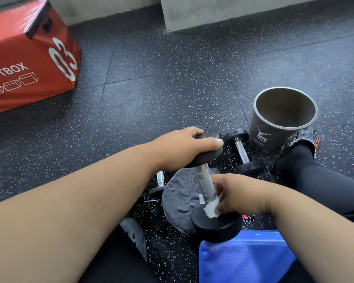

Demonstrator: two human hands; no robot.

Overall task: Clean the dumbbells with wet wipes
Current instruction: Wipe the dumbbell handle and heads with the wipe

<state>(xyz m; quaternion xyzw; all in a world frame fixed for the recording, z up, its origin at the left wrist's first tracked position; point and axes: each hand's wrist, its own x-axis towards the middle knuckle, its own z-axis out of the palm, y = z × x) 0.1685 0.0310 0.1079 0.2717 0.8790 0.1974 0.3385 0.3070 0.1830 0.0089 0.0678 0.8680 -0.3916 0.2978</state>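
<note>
We hold the dumbbell tilted above the floor, its lower head near the blue pad. Our left hand clamps the upper head; our right hand pinches the wipe against the base of the handle. To do this well, we judge we should wrap the wipe fully round the knurling and twist as we slide upward, keeping the top steady. Another dumbbell lies by the bucket.
</note>
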